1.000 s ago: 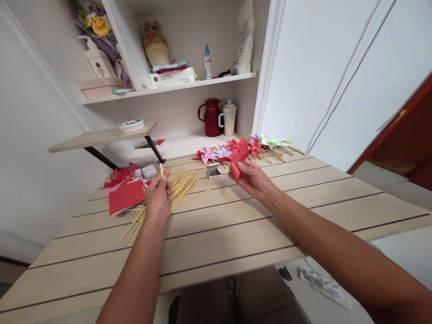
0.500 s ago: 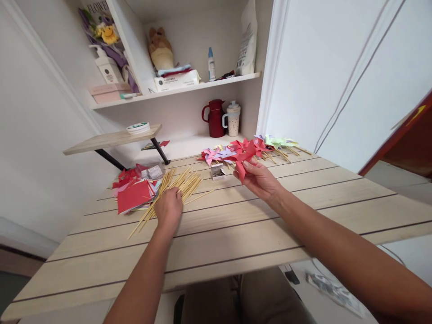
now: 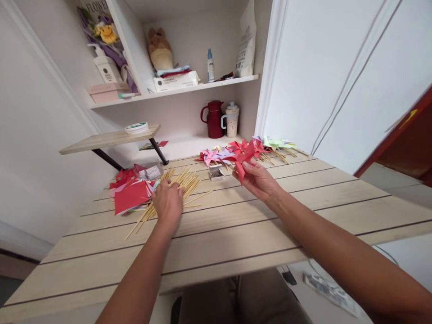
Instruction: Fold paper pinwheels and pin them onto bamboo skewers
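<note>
My right hand (image 3: 259, 179) holds a folded red paper pinwheel (image 3: 243, 159) up over the wooden table (image 3: 236, 225). My left hand (image 3: 168, 202) lies palm down on a loose heap of thin wooden sticks (image 3: 184, 184), fingers curled among them; whether it grips one I cannot tell. A small open box of pins (image 3: 215, 172) stands between the two hands. A stack of red paper squares (image 3: 131, 194) lies just left of the sticks.
Finished pinwheels in pink, purple, red and green (image 3: 249, 147) lie in a row at the table's far edge. Behind stand a dark red jug (image 3: 213, 119) and a speckled mug (image 3: 231, 120). A small raised shelf (image 3: 108, 138) holds a tape roll. Upper shelves carry bottles and boxes.
My left hand had one stick lifted upright; it has come down onto the stick heap. My right hand with the red pinwheel has barely moved.
</note>
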The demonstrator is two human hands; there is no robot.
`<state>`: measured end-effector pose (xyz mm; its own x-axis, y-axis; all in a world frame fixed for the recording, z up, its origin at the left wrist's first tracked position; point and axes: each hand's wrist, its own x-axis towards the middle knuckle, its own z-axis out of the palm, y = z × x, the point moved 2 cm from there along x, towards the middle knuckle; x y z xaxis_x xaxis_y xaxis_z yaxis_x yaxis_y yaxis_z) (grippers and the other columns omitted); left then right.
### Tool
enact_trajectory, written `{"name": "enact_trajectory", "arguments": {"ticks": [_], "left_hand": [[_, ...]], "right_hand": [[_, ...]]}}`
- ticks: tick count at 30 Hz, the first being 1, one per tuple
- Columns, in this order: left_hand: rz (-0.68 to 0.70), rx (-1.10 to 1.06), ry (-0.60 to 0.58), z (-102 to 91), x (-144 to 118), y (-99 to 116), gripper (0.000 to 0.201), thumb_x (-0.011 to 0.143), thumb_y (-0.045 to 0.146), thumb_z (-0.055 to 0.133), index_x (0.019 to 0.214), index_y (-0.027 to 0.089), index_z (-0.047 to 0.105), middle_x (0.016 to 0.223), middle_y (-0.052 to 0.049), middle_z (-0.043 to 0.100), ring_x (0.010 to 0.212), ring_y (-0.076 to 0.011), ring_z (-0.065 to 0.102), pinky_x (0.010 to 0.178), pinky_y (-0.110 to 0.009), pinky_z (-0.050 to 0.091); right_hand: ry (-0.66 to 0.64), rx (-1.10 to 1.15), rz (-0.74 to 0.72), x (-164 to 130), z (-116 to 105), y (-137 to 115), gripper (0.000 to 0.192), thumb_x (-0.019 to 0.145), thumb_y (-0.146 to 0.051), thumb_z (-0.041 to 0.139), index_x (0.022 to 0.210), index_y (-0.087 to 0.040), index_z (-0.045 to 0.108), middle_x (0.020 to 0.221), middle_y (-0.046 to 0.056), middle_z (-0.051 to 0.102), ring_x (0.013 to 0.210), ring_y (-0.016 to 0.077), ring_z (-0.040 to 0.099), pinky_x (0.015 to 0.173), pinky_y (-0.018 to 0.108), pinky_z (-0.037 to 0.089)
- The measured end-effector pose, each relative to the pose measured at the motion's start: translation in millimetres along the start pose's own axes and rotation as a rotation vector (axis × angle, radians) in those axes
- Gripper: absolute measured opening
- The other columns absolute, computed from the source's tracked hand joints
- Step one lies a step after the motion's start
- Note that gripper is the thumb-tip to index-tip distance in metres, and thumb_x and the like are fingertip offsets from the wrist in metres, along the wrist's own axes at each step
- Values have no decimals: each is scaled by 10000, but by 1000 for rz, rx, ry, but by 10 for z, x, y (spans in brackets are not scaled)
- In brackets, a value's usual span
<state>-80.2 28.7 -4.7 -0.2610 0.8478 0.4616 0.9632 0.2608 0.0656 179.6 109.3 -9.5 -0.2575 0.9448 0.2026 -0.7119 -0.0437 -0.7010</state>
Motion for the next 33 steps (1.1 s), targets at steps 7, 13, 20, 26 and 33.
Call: {"name": "enact_trajectory", "arguments": {"ticks": [7, 13, 20, 26, 33], "left_hand": [[186, -19, -62, 93, 374, 111, 226, 927, 228, 556, 1012, 224, 765, 1187, -138, 671, 1142, -355, 566, 966, -489, 404], [193, -7, -124, 337, 341, 142, 195, 917, 299, 594, 891, 226, 773, 1123, -127, 695, 1118, -344, 577, 942, -473, 395], [151, 62, -138, 403, 289, 144, 263, 934, 266, 531, 929, 181, 780, 1126, -146, 704, 1132, -344, 568, 921, -456, 375], [108, 71, -111, 402, 279, 146, 327, 945, 220, 461, 934, 160, 782, 1079, -152, 722, 1097, -336, 588, 949, -475, 332], [43, -42, -10, 368, 242, 90, 349, 953, 207, 446, 819, 216, 768, 1040, -90, 767, 1049, -304, 607, 1046, -508, 262]], "right_hand": [[-15, 3, -12, -2, -7, 4, 207, 713, -201, 876, 853, -213, 725, 790, -15, 740, 712, 123, 653, 751, 271, 564], [-8, -6, -1, 3, -7, -1, 210, 702, -222, 889, 837, -220, 729, 785, -26, 739, 712, 116, 647, 750, 269, 568], [-46, -17, 27, 30, -26, 13, 261, 669, -264, 921, 831, -207, 725, 761, -34, 725, 669, 94, 630, 706, 240, 568], [-37, -18, 32, 30, -29, 28, 290, 652, -262, 931, 857, -208, 734, 783, -37, 734, 686, 87, 637, 733, 231, 567], [-46, -42, 39, 33, -52, 63, 280, 660, -273, 925, 862, -218, 738, 820, -25, 756, 713, 103, 656, 732, 243, 564]]}}
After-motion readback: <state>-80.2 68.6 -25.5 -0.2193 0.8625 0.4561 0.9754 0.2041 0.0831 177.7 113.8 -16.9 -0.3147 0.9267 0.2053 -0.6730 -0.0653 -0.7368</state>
